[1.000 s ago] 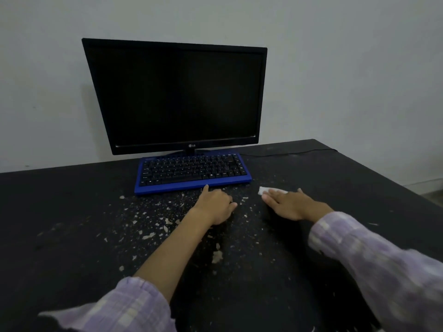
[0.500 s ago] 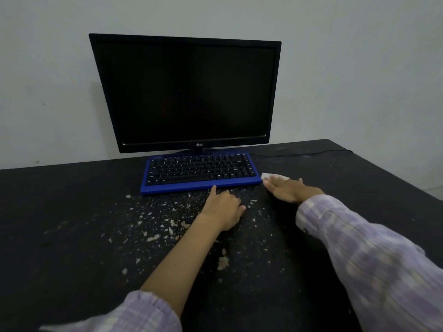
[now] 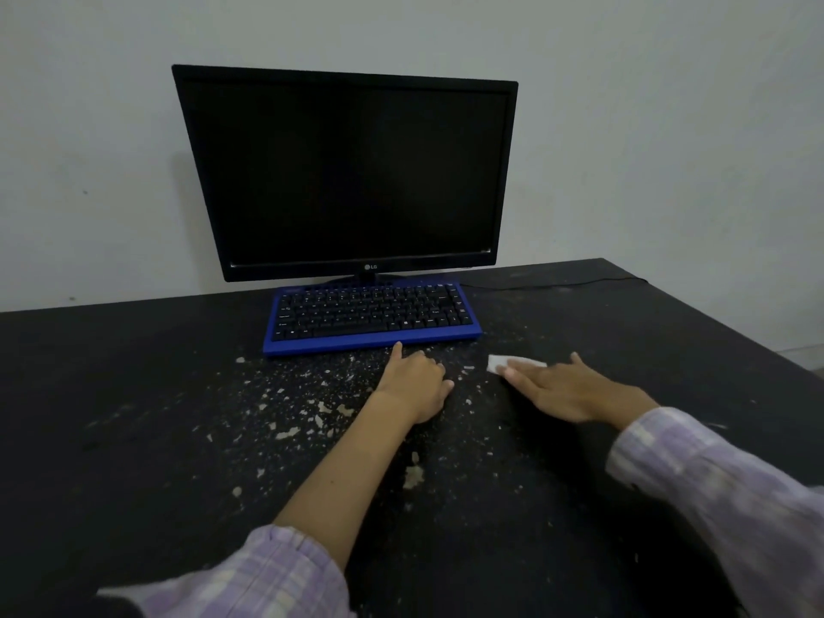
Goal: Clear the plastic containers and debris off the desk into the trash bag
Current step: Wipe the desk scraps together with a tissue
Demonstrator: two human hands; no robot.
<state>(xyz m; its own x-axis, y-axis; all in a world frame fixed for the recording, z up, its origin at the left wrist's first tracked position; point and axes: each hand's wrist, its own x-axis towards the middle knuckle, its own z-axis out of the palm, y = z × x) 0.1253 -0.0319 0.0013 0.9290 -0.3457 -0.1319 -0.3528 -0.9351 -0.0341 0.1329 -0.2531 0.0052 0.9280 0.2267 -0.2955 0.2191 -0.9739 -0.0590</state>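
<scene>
Pale flakes of debris (image 3: 312, 412) are scattered over the black desk (image 3: 111, 394), mostly left of and below my left hand. My left hand (image 3: 414, 381) rests on the desk just in front of the keyboard, fingers curled under and thumb out. My right hand (image 3: 566, 388) lies flat, fingers together, pressing a white tissue (image 3: 499, 362) against the desk; the tissue sticks out past the fingertips. A larger flake (image 3: 412, 476) lies beside my left forearm. No plastic container or trash bag is in view.
A blue keyboard (image 3: 372, 316) sits directly behind my left hand, with a black monitor (image 3: 348, 171) standing behind it against the wall. A thin black cable (image 3: 557, 285) runs along the far right of the desk. The desk's right edge slants down at the right.
My right hand with the tissue has slid back toward me and to the right, away from the keyboard's corner. My left hand has stayed in place.
</scene>
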